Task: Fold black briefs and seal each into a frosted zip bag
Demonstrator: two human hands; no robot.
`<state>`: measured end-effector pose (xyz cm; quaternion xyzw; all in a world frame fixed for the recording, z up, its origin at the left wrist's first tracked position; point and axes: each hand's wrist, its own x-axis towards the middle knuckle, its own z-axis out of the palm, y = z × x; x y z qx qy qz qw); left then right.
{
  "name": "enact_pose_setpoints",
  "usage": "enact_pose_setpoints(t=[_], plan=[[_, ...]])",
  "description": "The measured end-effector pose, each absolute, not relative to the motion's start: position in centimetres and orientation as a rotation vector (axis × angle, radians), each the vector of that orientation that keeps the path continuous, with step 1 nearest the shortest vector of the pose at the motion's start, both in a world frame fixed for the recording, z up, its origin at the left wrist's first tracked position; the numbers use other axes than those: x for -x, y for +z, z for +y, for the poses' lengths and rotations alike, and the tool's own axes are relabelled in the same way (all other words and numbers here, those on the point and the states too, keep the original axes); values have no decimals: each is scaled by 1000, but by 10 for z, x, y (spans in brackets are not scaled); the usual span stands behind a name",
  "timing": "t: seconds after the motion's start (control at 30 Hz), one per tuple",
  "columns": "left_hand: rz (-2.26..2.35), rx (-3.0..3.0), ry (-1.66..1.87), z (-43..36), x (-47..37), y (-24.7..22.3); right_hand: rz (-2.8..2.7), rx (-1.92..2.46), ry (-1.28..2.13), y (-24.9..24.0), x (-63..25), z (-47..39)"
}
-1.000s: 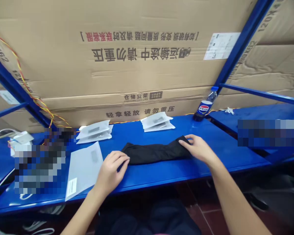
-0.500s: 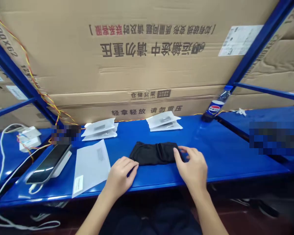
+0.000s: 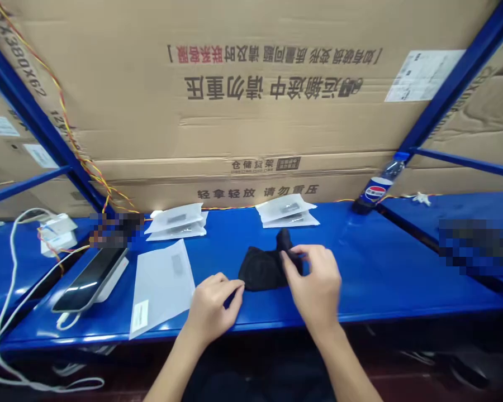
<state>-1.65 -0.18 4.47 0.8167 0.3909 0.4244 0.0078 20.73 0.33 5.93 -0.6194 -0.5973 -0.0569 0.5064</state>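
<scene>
A folded piece of black cloth (image 3: 260, 269) lies on the blue shelf near its front edge; its exact kind is unclear. My left hand (image 3: 216, 303) pinches the cloth's lower left corner between thumb and forefinger. At the other end, my right hand (image 3: 317, 282) grips the fabric, thumb on the near side, with the fingertips partly hidden behind it. A fold of cloth stands up beside the right thumb. Left of my left hand lies a flat translucent zip bag (image 3: 161, 290) with a white label at its lower corner.
Behind the cloth lie two stacks of small translucent bags, a left stack (image 3: 176, 220) and a right stack (image 3: 287, 211). A cola bottle (image 3: 377, 188) leans by the right post. A phone (image 3: 90, 279) and white cable (image 3: 2, 312) are at left. Cardboard (image 3: 243, 128) walls the back.
My right hand has moved left with the cloth's right end, folding it inward, so the cloth is now shorter and bunched. My left hand still pinches its corner. The view has shifted slightly.
</scene>
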Motion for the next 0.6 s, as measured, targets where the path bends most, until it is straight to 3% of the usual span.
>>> enact_pose_setpoints(t=[0.13,0.3,0.47,0.6], plan=[[1402,-2390,1549,-7,23,48,-1872,1251,-71,39,-151,-10],[1936,-2310,1662,-12,56,57,-1762,1208,-47,33,-150,-10],[2540,-2330,962,2,92,51,-2072,1257,-46,37,-172,0],[2572,-2321,581,7,96,42,-2299,1337,90,34,-179,-6]])
